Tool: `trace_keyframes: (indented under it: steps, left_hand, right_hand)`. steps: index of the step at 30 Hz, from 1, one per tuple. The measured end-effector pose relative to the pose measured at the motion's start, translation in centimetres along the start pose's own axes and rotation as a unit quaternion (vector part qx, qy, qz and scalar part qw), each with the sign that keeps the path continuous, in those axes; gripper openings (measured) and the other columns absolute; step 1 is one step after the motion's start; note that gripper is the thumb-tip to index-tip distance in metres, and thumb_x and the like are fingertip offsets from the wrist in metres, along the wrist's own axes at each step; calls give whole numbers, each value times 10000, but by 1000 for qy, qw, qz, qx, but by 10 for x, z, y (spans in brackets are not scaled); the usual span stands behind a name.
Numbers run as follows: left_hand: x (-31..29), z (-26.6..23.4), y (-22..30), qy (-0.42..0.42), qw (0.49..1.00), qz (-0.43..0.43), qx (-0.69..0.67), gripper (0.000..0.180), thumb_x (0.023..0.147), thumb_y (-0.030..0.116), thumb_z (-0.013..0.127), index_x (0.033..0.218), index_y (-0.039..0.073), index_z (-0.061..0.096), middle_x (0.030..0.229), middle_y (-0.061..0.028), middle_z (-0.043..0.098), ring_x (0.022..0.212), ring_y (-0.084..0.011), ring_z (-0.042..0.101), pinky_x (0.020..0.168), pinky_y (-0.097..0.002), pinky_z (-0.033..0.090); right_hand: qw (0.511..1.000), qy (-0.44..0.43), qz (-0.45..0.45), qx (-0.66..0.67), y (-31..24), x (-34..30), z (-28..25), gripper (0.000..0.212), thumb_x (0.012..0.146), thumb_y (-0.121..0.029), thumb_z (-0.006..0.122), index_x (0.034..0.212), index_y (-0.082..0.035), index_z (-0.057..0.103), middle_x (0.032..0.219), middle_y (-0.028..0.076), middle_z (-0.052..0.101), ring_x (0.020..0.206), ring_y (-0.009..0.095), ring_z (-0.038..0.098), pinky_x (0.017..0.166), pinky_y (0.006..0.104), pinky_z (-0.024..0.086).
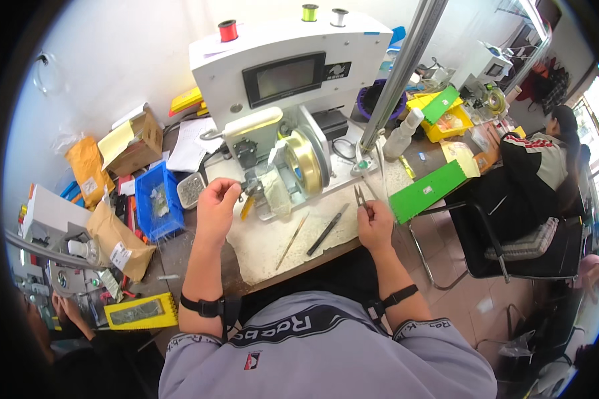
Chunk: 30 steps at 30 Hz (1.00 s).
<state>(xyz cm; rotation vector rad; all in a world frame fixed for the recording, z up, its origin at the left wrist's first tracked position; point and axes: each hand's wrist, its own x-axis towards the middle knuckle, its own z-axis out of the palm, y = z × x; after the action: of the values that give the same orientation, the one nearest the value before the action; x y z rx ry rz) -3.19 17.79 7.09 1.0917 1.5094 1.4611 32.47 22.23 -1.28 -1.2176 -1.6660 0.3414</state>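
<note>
My left hand (218,203) is raised beside the white machine, its fingers pinched together. Whatever they hold, if anything, is too small to make out. My right hand (375,225) grips dark tweezers (360,195) near the right edge of the worn mat, prongs apart and pointing away from me. Between my hands stands the machine's gold wheel (303,163), with a cloth-like wrapped part (275,191) in front of it. A black-handled knife (327,230) and a thin brown stick-like tool (292,241) lie on the pale mat (253,256).
A blue bin (158,201) and a clear tub of small pieces (192,190) stand left, near paper packages (121,241). A green board (427,191), a white bottle (403,135) and a metal post (406,73) are at right. Other people sit on both sides.
</note>
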Motion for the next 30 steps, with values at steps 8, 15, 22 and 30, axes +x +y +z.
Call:
trace_keyframes:
  steps: [8,15,22,30]
  left_hand:
    - [3,3,-1,-23,1000,0,-11,131,993,125,656,1051,9,673,929,12,653,876,-76,570,832,-249,450]
    - [2,0,-2,-23,1000,-4,-14,115,990,117,660,1042,15,670,930,19,647,882,-68,561,833,-246,445]
    - [3,0,-5,-28,999,26,-19,110,980,125,668,996,16,670,894,28,642,832,-49,544,779,-231,440]
    - [4,-3,-2,-34,999,5,-3,98,993,115,659,1009,18,663,936,21,655,897,-54,570,835,-232,449]
  right_hand:
    - [1000,-13,16,0,5,1,2,87,883,-87,692,850,-30,635,692,77,530,603,229,521,582,370,432]
    - [1000,-19,4,-18,-1,0,2,99,874,-89,696,840,-24,630,686,74,526,606,228,513,586,371,428]
    - [999,-28,20,-14,-7,0,0,92,876,-93,691,843,-23,641,692,78,536,610,230,522,591,367,433]
    - [999,-26,-8,-25,-3,-1,1,88,877,-93,686,846,-25,640,685,76,535,608,234,525,589,370,437]
